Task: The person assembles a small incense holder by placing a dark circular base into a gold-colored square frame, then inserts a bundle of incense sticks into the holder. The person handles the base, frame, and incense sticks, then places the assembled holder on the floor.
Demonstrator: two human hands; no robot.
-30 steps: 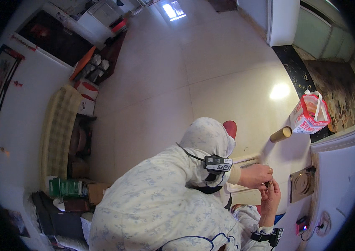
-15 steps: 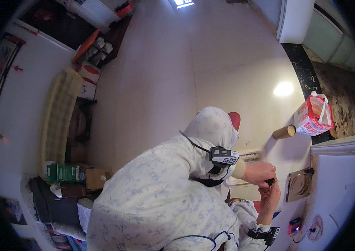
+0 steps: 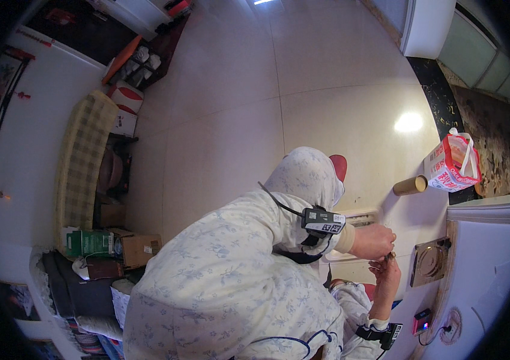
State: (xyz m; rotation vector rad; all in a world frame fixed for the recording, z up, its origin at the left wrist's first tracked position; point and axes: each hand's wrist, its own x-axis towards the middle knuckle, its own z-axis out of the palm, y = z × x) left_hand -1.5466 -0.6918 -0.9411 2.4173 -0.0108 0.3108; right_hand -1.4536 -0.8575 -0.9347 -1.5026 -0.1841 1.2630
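As the left hand (image 3: pixel 372 241) bunches its fingers above the half-curled right hand (image 3: pixel 385 279), a small dark object (image 3: pixel 390 255) sits at their fingertips, below the tan cylinder (image 3: pixel 410 186); which grips it cannot be told.

Small dark brownish object (image 3: pixel 390 256), exact shape and material unclear: too tiny, partly covered by fingers. Held up off the floor (image 3: pixel 339 129) at the right hand's (image 3: pixel 387 277) fingertips, just beside the left hand (image 3: pixel 372 241). Tilt unreadable.
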